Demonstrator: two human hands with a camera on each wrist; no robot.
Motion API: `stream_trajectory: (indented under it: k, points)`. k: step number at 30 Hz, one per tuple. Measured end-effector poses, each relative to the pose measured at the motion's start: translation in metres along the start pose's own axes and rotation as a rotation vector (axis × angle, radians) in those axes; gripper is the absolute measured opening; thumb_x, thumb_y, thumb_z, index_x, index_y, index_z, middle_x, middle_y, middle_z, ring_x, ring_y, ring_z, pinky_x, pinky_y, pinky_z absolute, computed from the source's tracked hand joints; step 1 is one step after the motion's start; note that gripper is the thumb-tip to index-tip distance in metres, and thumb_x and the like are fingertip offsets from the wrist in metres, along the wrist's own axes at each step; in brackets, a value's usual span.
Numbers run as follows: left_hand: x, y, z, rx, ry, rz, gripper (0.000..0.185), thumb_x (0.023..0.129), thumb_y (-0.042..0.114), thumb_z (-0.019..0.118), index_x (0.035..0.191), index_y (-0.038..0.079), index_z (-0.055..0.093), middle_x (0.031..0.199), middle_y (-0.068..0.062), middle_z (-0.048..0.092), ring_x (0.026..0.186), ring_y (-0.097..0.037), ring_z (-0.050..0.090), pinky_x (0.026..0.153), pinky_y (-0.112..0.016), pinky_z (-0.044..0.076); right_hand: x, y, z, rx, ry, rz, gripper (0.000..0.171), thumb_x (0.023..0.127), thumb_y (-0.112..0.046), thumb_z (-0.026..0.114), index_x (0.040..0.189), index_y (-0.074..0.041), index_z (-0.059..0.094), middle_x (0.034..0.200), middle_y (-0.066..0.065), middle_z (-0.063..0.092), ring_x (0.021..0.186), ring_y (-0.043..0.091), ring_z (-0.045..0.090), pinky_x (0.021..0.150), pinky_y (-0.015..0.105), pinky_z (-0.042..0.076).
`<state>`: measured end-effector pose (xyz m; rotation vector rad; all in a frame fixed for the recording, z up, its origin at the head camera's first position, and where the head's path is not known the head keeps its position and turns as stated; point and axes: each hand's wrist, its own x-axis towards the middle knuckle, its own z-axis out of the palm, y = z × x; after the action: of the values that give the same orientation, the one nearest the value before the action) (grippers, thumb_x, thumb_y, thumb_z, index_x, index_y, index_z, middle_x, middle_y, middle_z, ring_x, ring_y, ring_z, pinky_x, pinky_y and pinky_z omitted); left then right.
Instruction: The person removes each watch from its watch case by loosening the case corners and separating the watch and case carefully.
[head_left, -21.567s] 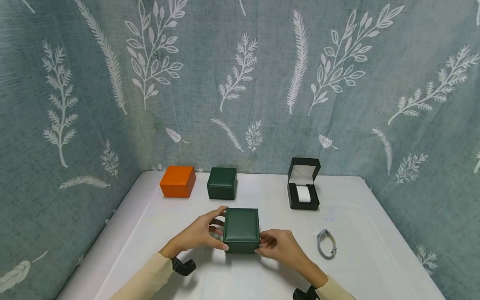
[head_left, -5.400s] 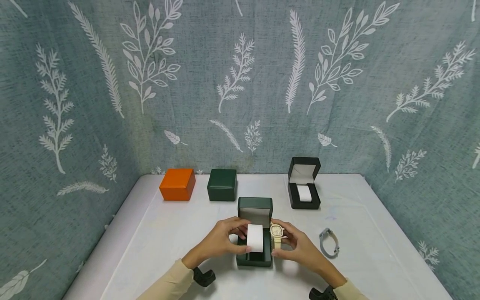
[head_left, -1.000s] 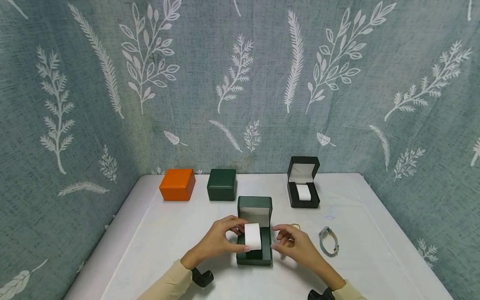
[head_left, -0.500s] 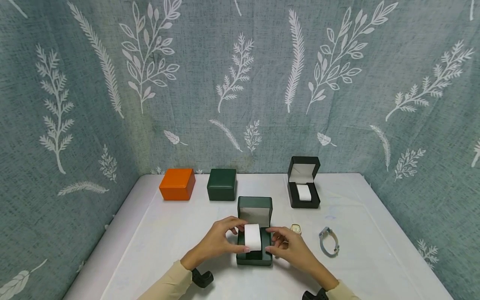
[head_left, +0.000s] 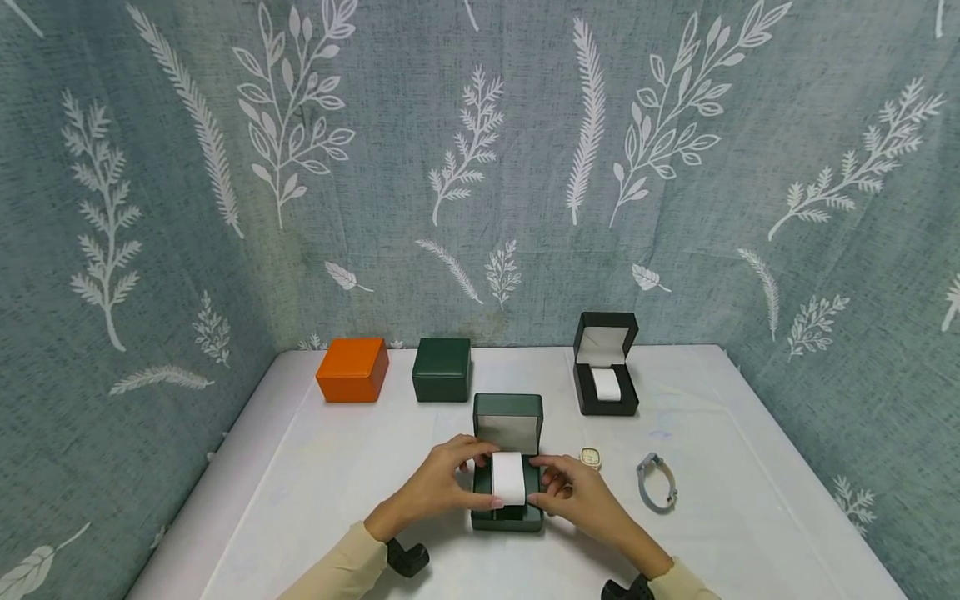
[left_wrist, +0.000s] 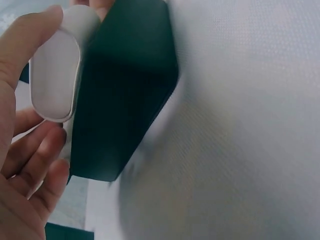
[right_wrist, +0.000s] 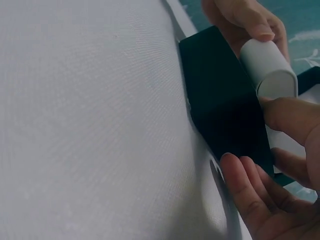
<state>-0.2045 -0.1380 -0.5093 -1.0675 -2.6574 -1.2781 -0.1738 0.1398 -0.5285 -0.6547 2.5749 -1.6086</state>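
In the head view an open green watch box (head_left: pixel 506 523) stands on the table with its lid up. My left hand (head_left: pixel 442 479) pinches a white watch cushion (head_left: pixel 510 477) by its left end, thumb on the near side and fingers on the far side. The cushion overlaps the box's inside. At the cushion's right end, my right hand (head_left: pixel 577 487) has thumb and index finger; its other fingers lie along the box's side wall (right_wrist: pixel 225 95) in the right wrist view. A gold-coloured watch (head_left: pixel 590 457) lies just beyond the right hand, its band partly hidden.
A grey-blue watch (head_left: pixel 657 483) lies on its side at the right. An open black watch box (head_left: pixel 607 408) with a white cushion stands at the back right. A closed orange box (head_left: pixel 352 371) and a closed green box (head_left: pixel 442 371) stand at the back left.
Since the oldest frame, the green box has been opened. The right hand has laid down the gold-coloured watch and moved left to the cushion. The cushion has shifted slightly right and lower.
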Motion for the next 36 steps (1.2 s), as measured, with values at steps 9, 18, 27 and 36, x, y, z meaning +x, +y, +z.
stream_trajectory:
  k: [9, 18, 27, 36]
  points:
    - [-0.0005, -0.0019, 0.0032, 0.042, -0.014, -0.03, 0.07, 0.079, 0.053, 0.087, 0.137, 0.019, 0.067, 0.109, 0.008, 0.061, 0.096, -0.009, 0.055, 0.078, -0.029, 0.05, 0.0002, 0.002, -0.0007, 0.001, -0.015, 0.001, 0.051, 0.087, -0.023, 0.086, 0.13, -0.004, 0.067, 0.094, 0.004, 0.064, 0.081, 0.011, 0.063, 0.071, 0.024, 0.057]
    - [0.0003, -0.0028, 0.004, 0.139, -0.007, 0.002, 0.066, 0.08, 0.056, 0.085, 0.133, 0.02, 0.069, 0.115, 0.009, 0.065, 0.096, -0.01, 0.053, 0.08, -0.028, 0.05, 0.0001, 0.0024, -0.0003, -0.008, -0.014, -0.004, 0.051, 0.087, -0.023, 0.085, 0.13, -0.004, 0.067, 0.095, 0.005, 0.063, 0.081, 0.01, 0.063, 0.071, 0.024, 0.057]
    - [0.0007, 0.0022, 0.0052, 0.245, -0.064, -0.058, 0.072, 0.081, 0.06, 0.082, 0.138, 0.02, 0.065, 0.136, 0.003, 0.059, 0.117, -0.013, 0.053, 0.1, -0.04, 0.05, -0.0001, 0.0011, -0.0005, 0.018, -0.011, 0.002, 0.052, 0.086, -0.023, 0.086, 0.131, -0.006, 0.067, 0.095, 0.005, 0.064, 0.08, 0.01, 0.063, 0.07, 0.025, 0.057]
    - [-0.0004, 0.0062, 0.0037, 0.269, -0.122, -0.073, 0.075, 0.085, 0.061, 0.077, 0.145, 0.018, 0.06, 0.141, 0.0, 0.057, 0.101, -0.009, 0.059, 0.087, -0.031, 0.052, 0.0005, 0.002, -0.0005, 0.0, -0.024, 0.017, 0.052, 0.087, -0.024, 0.085, 0.132, -0.005, 0.067, 0.096, 0.005, 0.065, 0.079, 0.01, 0.064, 0.069, 0.025, 0.057]
